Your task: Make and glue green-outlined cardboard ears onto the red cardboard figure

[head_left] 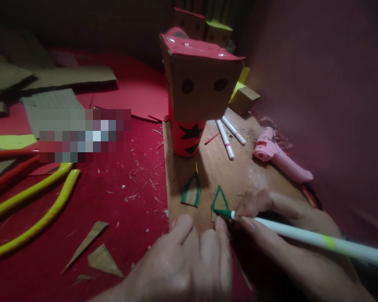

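A small cardboard piece (220, 202) with a green pointed outline lies on the wooden board. My left hand (192, 256) has its fingers bent and pressed together, one fingertip holding down the piece's lower edge. In my right hand (290, 226) is a white felt-tip pen (290, 230), its green tip touching the outline near the bottom. Beside it rests a second cardboard piece (190, 192) with green edges. Behind both stands a cardboard box head (204, 86) with a red top and two dark round eyes, on a red cylinder (186, 140) bearing black shapes.
A pink glue gun (280, 161) lies at right, near two white sticks (224, 140). At left are tools with yellow handles (34, 201) and red handles (11, 176), their heads blurred out. Cardboard sheets (72, 79) and scraps (103, 260) lie on the red surface. More box heads (219, 33) stand behind.
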{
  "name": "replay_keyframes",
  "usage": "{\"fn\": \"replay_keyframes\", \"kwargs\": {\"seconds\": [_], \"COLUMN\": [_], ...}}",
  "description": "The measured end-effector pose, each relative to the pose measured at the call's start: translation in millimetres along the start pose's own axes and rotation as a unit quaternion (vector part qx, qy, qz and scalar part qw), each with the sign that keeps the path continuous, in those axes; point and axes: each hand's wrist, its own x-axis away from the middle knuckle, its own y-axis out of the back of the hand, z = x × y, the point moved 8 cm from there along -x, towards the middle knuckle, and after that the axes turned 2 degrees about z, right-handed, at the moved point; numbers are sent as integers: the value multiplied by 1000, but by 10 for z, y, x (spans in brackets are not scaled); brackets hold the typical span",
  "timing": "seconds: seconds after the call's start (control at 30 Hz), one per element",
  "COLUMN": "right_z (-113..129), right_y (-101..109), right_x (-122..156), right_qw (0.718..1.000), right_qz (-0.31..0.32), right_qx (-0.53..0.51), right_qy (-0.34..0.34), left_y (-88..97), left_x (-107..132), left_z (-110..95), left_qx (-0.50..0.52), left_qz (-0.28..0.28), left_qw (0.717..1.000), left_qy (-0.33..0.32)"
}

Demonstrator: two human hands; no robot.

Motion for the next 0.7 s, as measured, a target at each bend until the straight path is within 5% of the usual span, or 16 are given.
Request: {"fn": "replay_keyframes", "kwargs": {"seconds": [0.3,0.7], "right_z": [-7,-86], "right_y": [58,2], "right_x": [7,11], "right_qw": [999,999], "right_qz": [-46,-23], "right_qx": [16,-36], "right_qy": [9,-2], "left_y": [11,-31], "left_x": [-12,-24], "left_z": [18,22], "left_qx": [-15,-17], "left_qz": [2,18], "left_qw": [1000,1000], "left_qy": [3,-5]}}
